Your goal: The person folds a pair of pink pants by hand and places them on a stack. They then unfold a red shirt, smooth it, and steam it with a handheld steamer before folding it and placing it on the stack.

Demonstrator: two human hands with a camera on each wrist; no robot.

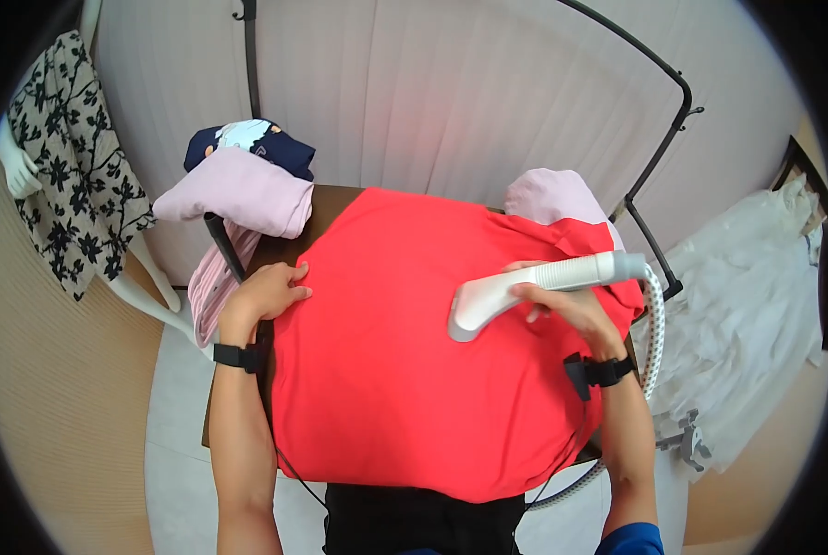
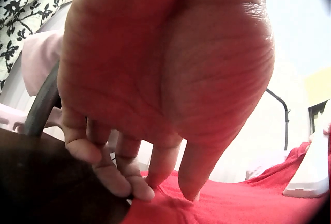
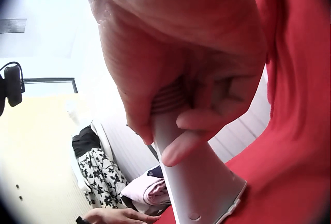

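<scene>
A red garment (image 1: pixel 377 370) is spread over the dark board and hangs past its front edge. My right hand (image 1: pixel 566 310) grips the ribbed handle of a white garment steamer (image 1: pixel 492 301), fingers and thumb wrapped around it. Its wide head points left, low over the red cloth. In the right wrist view the steamer's head (image 3: pixel 201 188) overlaps the cloth. At the garment's left edge, my left hand (image 1: pixel 270 289) rests with its fingertips on the fabric. The left wrist view shows that hand's thumb (image 2: pixel 195 175) and fingers pointing down, apart, beside a small crease.
Folded pink cloth (image 1: pixel 238 194) and a navy printed piece (image 1: pixel 289 157) lie at the back left. Another pink bundle (image 1: pixel 552 194) sits back right. The steamer's hose (image 1: pixel 654 342) hangs down at the right. A black metal frame (image 1: pixel 659 166) rises behind. A mannequin's floral skirt (image 1: pixel 76 176) stands left.
</scene>
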